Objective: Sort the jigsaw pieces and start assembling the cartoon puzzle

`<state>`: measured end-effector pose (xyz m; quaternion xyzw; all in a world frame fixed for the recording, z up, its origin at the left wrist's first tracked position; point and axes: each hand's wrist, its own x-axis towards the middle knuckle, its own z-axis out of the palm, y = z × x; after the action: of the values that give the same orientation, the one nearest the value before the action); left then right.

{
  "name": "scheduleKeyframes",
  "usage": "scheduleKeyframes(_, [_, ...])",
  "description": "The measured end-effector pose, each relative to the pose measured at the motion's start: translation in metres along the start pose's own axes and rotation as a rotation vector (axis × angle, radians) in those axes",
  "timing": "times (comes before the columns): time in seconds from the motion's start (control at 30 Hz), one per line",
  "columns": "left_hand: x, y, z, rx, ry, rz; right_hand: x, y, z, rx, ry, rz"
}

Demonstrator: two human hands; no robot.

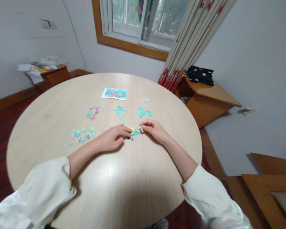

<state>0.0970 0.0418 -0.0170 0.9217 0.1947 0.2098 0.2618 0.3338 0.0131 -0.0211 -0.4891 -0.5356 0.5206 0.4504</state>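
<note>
Near the middle of the round table lies a small joined patch of jigsaw puzzle [136, 132], yellow and teal. My left hand [112, 137] rests on its left side with fingers stretched out, partly covering it. At the patch's right edge, my right hand [154, 129] pinches a small pale puzzle piece [141, 128] between thumb and fingertips. Loose pieces lie in groups: a pink and teal cluster [93, 112], a teal cluster [120, 112], another teal cluster [143, 112], and a mixed pale cluster [83, 135] left of my left forearm.
A printed picture card [114, 94] lies toward the table's [133, 190] far side. A small pale-green group of pieces [146, 99] sits to its right. Wooden stools stand beyond the table; the right stool [211, 95] bears a black cloth [201, 75]. A curtain [190, 41] hangs by the window.
</note>
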Motion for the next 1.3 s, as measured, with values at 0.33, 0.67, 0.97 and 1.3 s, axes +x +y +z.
scheduleKeyframes(0.33, [0.000,0.003,-0.002,0.004,0.015,0.017,-0.002,-0.004,-0.001,-0.042,0.046,-0.003])
scheduleKeyframes(0.67, [0.000,0.005,-0.004,0.044,-0.012,0.035,-0.005,-0.009,0.000,-0.324,-0.117,-0.094])
scheduleKeyframes(0.97, [0.002,0.008,-0.004,0.143,-0.096,0.052,-0.007,-0.004,0.009,-0.215,-0.090,-0.038])
scheduleKeyframes(1.3, [0.004,0.011,-0.006,0.089,-0.104,0.059,-0.010,-0.005,0.014,-0.257,-0.067,0.011])
